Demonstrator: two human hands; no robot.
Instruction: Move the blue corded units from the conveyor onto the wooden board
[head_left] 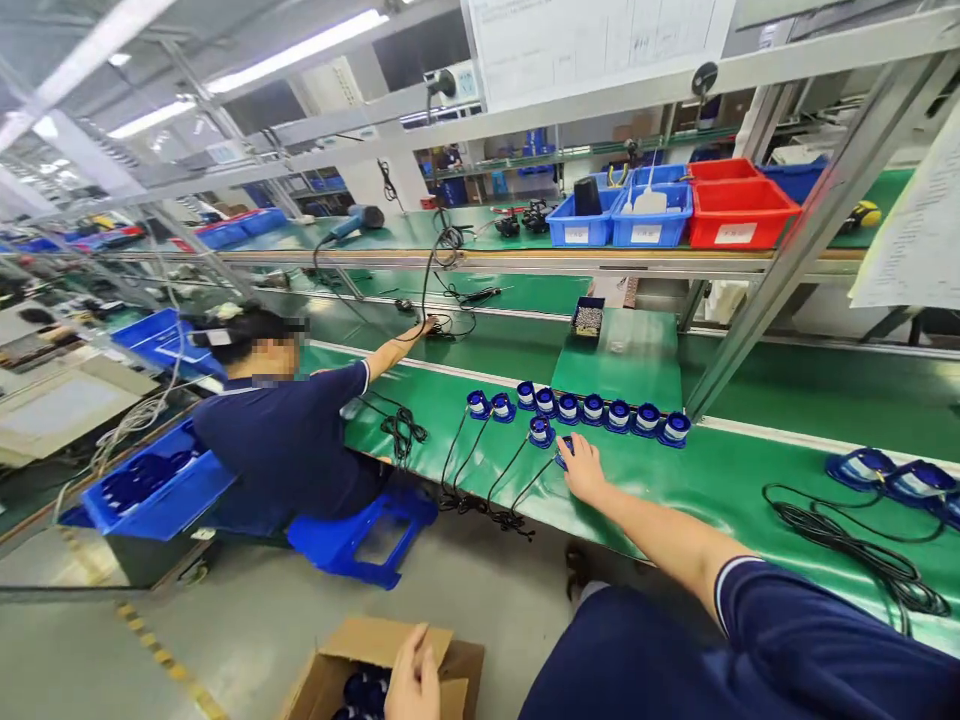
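Note:
On the green bench top, my right hand (583,468) has its fingers on a small round blue housing (565,450), mostly covered by the fingers. A black cable runs from it over the bench's front edge. Just left of it stands another blue housing (540,431) with a white band. Several more housings (593,407) form a row behind, and two with cables (489,404) stand farther left. My left hand (414,675) is low, in front of an open cardboard box (390,640); its fingers are extended and nothing shows in them. Blue round parts (364,692) lie inside the box.
A co-worker (292,430) sits at the left, one arm stretched over the bench, near a blue stool (360,540). Coiled black cables (862,545) and larger-looking blue housings (885,472) lie at right. Red bins (742,215) and blue bins (651,215) stand on the shelf.

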